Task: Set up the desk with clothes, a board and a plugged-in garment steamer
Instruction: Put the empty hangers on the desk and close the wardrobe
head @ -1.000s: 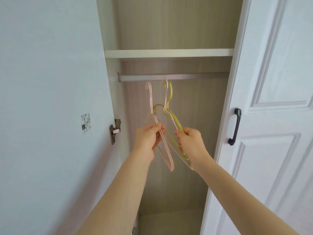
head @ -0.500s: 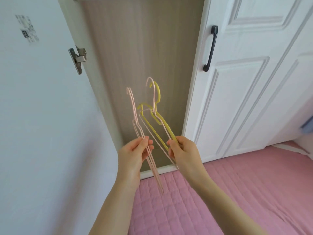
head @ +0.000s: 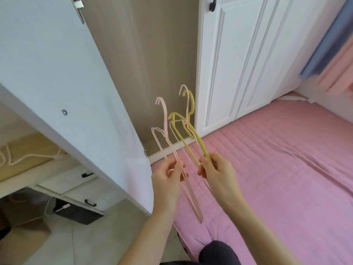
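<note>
An open white wardrobe door [head: 57,73] stands at the left, showing a beige wood-grain interior [head: 152,54] beside closed white panelled doors [head: 238,64] with a dark handle [head: 212,4]. Pink quilted bedding [head: 277,159] fills the right, with blurred blue and pink curtains [head: 324,54] above it. At lower left, over a pale tiled floor [head: 86,241], a wood-topped bench [head: 24,165] has white drawers [head: 63,180] and a dark box [head: 76,213] beneath.

An open white wardrobe door [head: 57,64] stands left of closed panelled doors [head: 238,64] with a black handle [head: 212,4], above a pink quilted bedspread [head: 277,169], blurred curtains [head: 324,54] at right.
</note>
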Available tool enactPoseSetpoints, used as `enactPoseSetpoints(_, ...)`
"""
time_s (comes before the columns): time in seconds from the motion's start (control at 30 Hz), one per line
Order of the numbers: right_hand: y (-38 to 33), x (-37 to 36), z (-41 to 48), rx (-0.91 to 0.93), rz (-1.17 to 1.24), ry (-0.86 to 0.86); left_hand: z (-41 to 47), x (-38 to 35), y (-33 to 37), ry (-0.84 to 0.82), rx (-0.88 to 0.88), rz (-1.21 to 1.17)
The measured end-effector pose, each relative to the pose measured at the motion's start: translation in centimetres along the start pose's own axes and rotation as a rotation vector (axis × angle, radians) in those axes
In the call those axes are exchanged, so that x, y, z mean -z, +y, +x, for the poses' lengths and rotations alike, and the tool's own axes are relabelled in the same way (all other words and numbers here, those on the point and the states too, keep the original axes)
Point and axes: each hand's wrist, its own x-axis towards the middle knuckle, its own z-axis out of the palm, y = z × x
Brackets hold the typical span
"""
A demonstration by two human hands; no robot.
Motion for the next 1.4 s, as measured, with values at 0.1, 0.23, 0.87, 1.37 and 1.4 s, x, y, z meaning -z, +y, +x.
enactPoseSetpoints(0.1, 0.5, -0.6, -4.2, -0.028, -0.012, 0.063, -2.7, 2.1, -0.5, -0.064, 0.028, 0.035)
enactPoseSetpoints(0.23, 0.3, -0.7, -9.0, -0.077, -0.009, 0.123, -6.0, 4.3, -0.3, -0.149, 0.070, 0.035)
enactPoseSetpoints(0.87, 5.1, 2.2, -25.6, -0.111, -0.038, 0.042, -21.2, 8.1, -4.7, -0.175, 0.098, 0.018)
enactPoseSetpoints(1.37, 7.5, 1.1, -36.4, 0.015, -0.094, -0.218, -33.4, 13.5, -6.8, 0.034, 0.223, -0.158)
enactPoseSetpoints(1.4, 7.3, 0.6, -36.6, 0.037, -0.099, -0.236, -33.5, 14.1, -6.7, 0.040, 0.231, -0.181)
